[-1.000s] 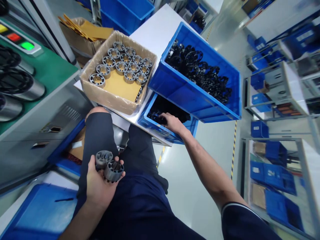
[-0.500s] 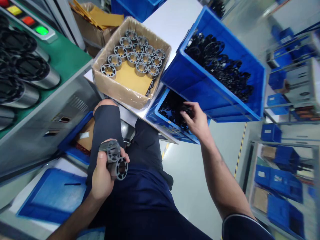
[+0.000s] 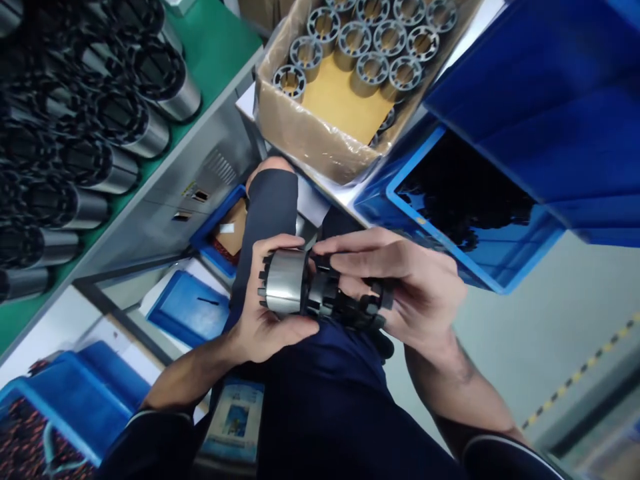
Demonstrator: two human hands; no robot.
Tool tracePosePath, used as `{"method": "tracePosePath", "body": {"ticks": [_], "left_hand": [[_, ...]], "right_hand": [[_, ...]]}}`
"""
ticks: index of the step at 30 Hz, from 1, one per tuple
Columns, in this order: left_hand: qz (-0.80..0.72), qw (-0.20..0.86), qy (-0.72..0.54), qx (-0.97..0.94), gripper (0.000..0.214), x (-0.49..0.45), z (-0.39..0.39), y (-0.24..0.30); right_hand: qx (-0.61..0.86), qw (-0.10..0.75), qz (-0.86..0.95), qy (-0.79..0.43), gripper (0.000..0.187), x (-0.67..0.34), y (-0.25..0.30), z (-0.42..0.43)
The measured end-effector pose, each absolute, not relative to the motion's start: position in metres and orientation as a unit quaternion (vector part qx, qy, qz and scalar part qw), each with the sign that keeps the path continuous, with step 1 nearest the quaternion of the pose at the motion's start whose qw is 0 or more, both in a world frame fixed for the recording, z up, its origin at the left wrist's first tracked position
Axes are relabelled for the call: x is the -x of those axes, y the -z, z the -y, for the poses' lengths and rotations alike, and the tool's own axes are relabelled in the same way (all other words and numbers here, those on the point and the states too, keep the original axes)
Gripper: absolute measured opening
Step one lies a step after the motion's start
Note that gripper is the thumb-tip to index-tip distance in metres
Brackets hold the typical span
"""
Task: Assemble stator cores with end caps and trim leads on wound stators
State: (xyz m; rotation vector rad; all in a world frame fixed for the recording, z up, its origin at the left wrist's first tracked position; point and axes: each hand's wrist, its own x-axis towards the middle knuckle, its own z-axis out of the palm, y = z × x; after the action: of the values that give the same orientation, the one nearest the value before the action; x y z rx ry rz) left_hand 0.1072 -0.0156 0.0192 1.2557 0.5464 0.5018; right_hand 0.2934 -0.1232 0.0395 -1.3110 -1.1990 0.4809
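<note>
Near my lap, my left hand is closed around a shiny metal stator core, held on its side. Black plastic teeth stick out at the core's left end. My right hand grips several black plastic slotted end rings, bunched together against the core's right end. Its thumb and fingers partly cover them, so I cannot tell whether one is seated in the core. Above the hands, a cardboard box lined with clear plastic holds rows of bare stator cores over a yellow sheet.
A blue bin with black parts stands right of the box, beneath a larger blue crate. Many cores with black ends crowd the green bench top at left. A blue tray and a bin of reddish parts lie lower left.
My right hand has come out of the blue bin with black rings and met my left hand. Two cores showed in my left hand before; one shows now, turned sideways. The view has shifted left.
</note>
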Motion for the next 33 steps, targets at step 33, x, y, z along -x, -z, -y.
{"method": "tracePosePath", "body": {"ticks": [33], "left_hand": [[-0.357,0.818,-0.187,-0.41,0.06,-0.103,0.013,-0.019]], "right_hand": [[0.65,0.497,0.493,-0.294,0.051,-0.284,-0.032,0.126]]}}
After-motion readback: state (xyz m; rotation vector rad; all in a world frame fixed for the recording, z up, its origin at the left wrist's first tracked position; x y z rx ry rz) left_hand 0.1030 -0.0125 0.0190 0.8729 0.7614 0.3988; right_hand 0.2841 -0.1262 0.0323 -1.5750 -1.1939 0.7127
